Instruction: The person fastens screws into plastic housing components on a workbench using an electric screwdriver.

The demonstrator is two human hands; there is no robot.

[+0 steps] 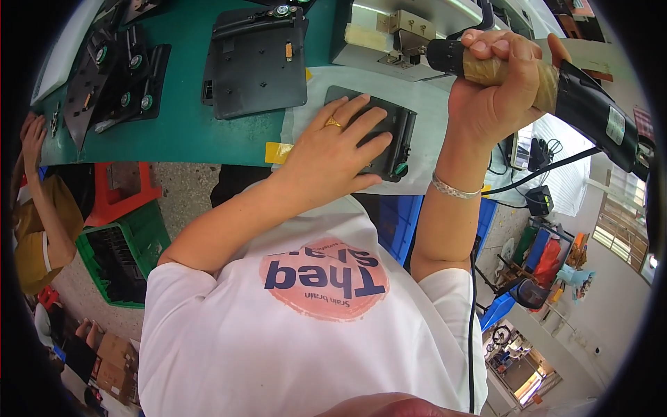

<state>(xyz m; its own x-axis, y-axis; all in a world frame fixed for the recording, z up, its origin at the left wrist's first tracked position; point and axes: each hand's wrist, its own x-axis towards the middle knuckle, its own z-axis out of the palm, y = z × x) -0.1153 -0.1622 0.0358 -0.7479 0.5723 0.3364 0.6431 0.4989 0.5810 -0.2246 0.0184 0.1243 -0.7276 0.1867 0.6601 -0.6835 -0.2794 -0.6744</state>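
My left hand lies with fingers spread on a black panel with a raised bar along its right side. A small round green part shows at that bar's near end. The panel rests on a white sheet and is partly covered by the hand. My right hand is wrapped around a black electric screwdriver whose grip is bound in tan tape. Held nearly level, the screwdriver points left, its tip at the metal mechanism of a box-shaped screw feeder. Whether the tip touches a screw is too small to tell.
A larger black panel lies on the green table mat, with several more black panels at the left. Another person's hand rests at the table's left edge. A black cable hangs by my right arm. A green crate stands below.
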